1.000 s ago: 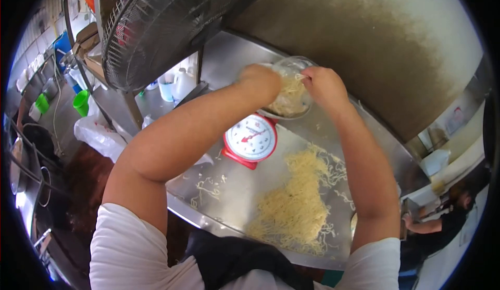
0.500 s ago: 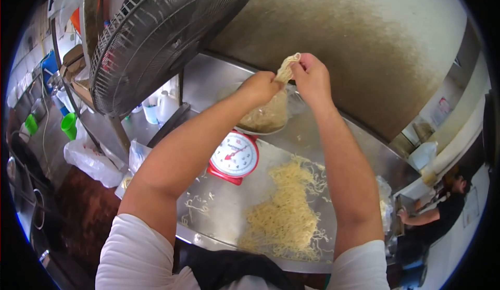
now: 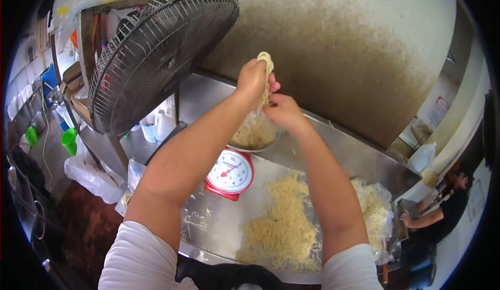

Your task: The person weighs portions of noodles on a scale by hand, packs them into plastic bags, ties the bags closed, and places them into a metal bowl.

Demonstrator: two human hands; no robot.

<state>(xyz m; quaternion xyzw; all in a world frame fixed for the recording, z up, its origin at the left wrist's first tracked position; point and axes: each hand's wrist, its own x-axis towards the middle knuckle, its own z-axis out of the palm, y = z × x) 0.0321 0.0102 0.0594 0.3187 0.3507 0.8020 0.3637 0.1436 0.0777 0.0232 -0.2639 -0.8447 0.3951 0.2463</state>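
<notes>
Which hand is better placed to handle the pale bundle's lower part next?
Likely the right hand: it is at that lower part, while the left hand holds the pale bundle higher up.

A metal table (image 3: 221, 233) with a shiny grey surface was seen, and it was raised at the far side. On its near part, a broad, flat pile of noodles (image 3: 281, 227) was spread, quite loose at its edges. To the left of it, some thin noodle scraps (image 3: 195, 221) were scattered separately. Farther back, a red scale (image 3: 229, 173) with a round white dial was placed, apart from the pile. At the right, a clear bag of noodles (image 3: 376, 212) was partly hidden; whether it was supported by the table could not be told.
</notes>
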